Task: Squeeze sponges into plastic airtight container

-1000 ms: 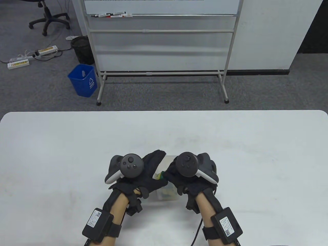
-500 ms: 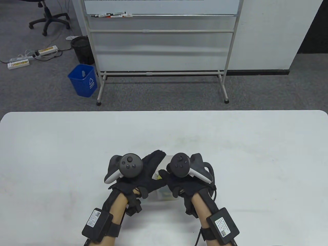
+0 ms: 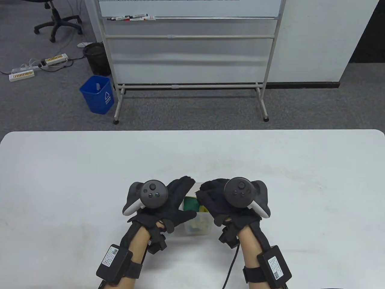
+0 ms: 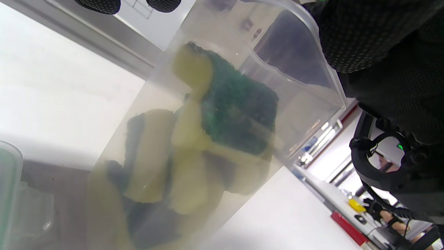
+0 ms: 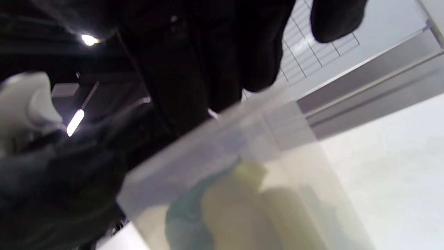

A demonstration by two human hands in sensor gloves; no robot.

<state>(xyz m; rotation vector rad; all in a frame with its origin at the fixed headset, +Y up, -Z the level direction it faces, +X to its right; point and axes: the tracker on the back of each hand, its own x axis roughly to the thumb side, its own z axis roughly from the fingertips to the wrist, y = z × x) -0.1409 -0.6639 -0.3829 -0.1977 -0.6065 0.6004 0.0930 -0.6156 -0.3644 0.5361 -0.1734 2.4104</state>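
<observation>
A clear plastic container (image 3: 198, 229) stands on the white table (image 3: 285, 186) between my hands. Yellow and green sponges (image 3: 191, 203) fill it; several show through its wall in the left wrist view (image 4: 239, 104) and, blurred, in the right wrist view (image 5: 236, 205). My left hand (image 3: 177, 203) grips the container's left side, its fingertips (image 4: 99, 4) past the far wall. My right hand (image 3: 210, 195) lies over the container's right rim (image 5: 277, 139), fingers hanging loosely above it and holding nothing. The green top sponge sits exposed in the opening.
A clear plastic piece with a greenish edge (image 4: 7, 194) lies by the container's base, near my left hand. Beyond the table's far edge stand a whiteboard frame (image 3: 192, 85) and a blue bin (image 3: 97, 94) on the floor.
My right hand has moved right, off the container's opening, uncovering the green sponge it was pressing on. My left hand and the container have stayed put.
</observation>
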